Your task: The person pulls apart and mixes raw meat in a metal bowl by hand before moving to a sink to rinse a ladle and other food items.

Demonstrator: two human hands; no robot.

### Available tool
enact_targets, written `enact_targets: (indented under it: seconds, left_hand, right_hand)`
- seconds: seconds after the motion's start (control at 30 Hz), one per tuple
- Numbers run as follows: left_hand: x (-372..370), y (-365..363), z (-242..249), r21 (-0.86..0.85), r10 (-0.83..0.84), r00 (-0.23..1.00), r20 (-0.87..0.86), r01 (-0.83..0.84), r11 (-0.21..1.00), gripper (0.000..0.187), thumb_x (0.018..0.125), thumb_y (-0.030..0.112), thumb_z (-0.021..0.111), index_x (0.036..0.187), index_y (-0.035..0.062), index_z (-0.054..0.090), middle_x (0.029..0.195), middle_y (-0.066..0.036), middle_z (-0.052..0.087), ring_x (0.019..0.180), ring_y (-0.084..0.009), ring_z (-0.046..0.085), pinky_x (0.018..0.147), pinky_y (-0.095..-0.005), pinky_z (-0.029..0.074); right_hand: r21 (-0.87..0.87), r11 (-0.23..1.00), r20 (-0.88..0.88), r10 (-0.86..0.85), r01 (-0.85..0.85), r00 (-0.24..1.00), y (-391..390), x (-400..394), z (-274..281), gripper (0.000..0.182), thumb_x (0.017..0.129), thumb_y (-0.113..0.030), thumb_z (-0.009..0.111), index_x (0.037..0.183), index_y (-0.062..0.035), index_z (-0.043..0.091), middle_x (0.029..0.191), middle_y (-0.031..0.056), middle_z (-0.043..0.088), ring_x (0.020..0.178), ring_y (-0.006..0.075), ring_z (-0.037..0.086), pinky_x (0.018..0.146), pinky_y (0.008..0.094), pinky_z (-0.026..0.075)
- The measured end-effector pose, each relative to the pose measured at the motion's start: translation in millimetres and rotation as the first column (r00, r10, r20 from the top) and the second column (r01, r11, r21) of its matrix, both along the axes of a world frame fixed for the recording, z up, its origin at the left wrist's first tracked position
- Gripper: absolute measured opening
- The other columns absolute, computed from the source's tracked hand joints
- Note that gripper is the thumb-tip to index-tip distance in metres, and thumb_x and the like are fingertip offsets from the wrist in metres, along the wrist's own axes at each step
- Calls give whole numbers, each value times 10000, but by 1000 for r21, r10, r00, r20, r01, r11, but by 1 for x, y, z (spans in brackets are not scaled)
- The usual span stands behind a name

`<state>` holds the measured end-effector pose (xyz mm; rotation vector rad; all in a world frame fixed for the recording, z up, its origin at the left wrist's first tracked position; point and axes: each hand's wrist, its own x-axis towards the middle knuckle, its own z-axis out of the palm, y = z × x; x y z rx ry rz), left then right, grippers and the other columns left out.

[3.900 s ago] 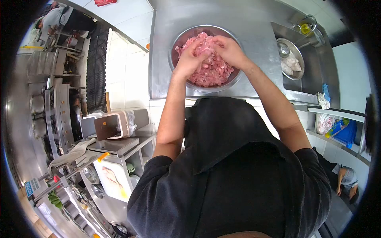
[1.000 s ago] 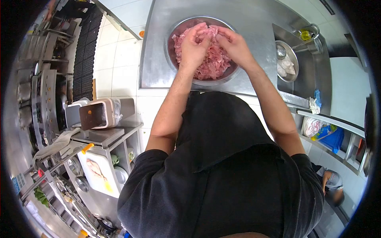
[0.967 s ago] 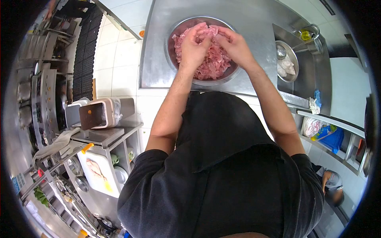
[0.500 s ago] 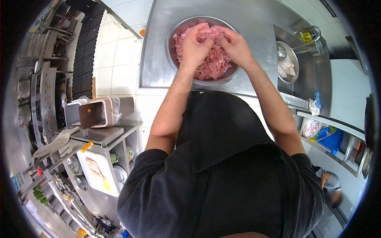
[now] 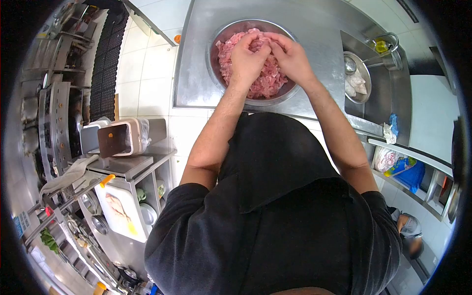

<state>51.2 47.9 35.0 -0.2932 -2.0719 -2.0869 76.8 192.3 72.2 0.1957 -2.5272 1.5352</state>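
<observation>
Fingers curled, pinch unclear: left hand [image 5: 249, 60], right hand [image 5: 294, 60] | meat [image 5: 266, 82]: pink, glistening, ragged, heaped in bowl [image 5: 214, 73]

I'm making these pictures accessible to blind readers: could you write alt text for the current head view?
A person's left hand and right hand handle raw pink meat in a round metal bowl on a steel counter. Another metal bowl sits in a sink at right.

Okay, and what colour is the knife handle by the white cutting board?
The knife handle is orange, seen in the head view.
</observation>
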Motion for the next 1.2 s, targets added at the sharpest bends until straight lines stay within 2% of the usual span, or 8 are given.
enact_targets:
  seconds: [0.27,0.57,0.67,0.77,0.87,0.97,1.07,1.2]
  left_hand:
    - [8,-7,13,-113,-15,991,-130,0,994,349,835,39,765,1180,22,715,1230,-140,696,1049,-231,719,941,-330,572]
    - [4,-11,5,-188,-32,981,-191,-5,982,381,859,33,725,1238,73,726,1258,-103,704,1180,-227,672,1041,-350,526]
    - [8,-16,13,29,-202,979,-3,202,979,351,891,11,708,1240,46,723,1274,-85,690,1221,-203,639,1067,-340,507]
    - [10,-16,18,403,-337,921,194,238,884,304,933,-8,689,1236,7,717,1311,-79,668,1247,-195,617,1081,-330,498]
    - [6,-15,5,393,-319,937,146,241,887,268,1000,27,663,1264,-1,700,1192,-65,708,1064,-122,670,914,-254,560]
    - [7,-16,9,487,-363,910,200,229,843,278,998,8,645,1271,4,697,1189,-72,709,1047,-121,674,888,-258,571]
    - [6,-17,6,534,-401,892,210,239,811,270,980,-27,617,1233,-16,712,1357,-111,644,1292,-232,604,1096,-357,503]
    - [4,-18,3,571,-424,888,178,257,779,331,958,-71,574,1249,13,705,1163,-73,710,1020,-129,678,879,-261,571]
  right_hand:
    - [27,999,-22,-16,17,1000,5,-2,-2,283,993,-227,706,1204,-40,731,1118,145,778,959,243,770,855,350,590]
    - [162,983,-53,-81,88,995,5,1,-1,232,976,-226,719,1137,-60,740,972,133,787,866,238,768,788,350,593]
    - [95,994,-1,-55,55,998,5,1,1,223,982,-223,710,1133,-61,735,956,117,782,839,210,752,773,341,587]
    - [25,1000,57,-12,11,998,12,-3,-3,217,992,-219,699,1131,-55,731,949,94,776,831,174,732,756,325,578]
    - [21,999,122,23,-25,992,11,2,8,203,1016,-199,677,1139,-42,718,958,56,756,831,126,706,738,290,565]
    - [-46,997,194,66,-58,979,10,2,10,182,1054,-166,640,1166,-34,698,1003,10,724,817,80,678,741,237,560]
    - [-272,962,299,119,-35,947,12,1,8,186,1065,-163,618,1178,-35,693,1045,15,711,806,99,670,781,256,584]
    - [-474,881,359,191,2,913,6,3,23,194,1073,-156,595,1178,-15,678,1057,22,697,843,96,639,844,305,618]
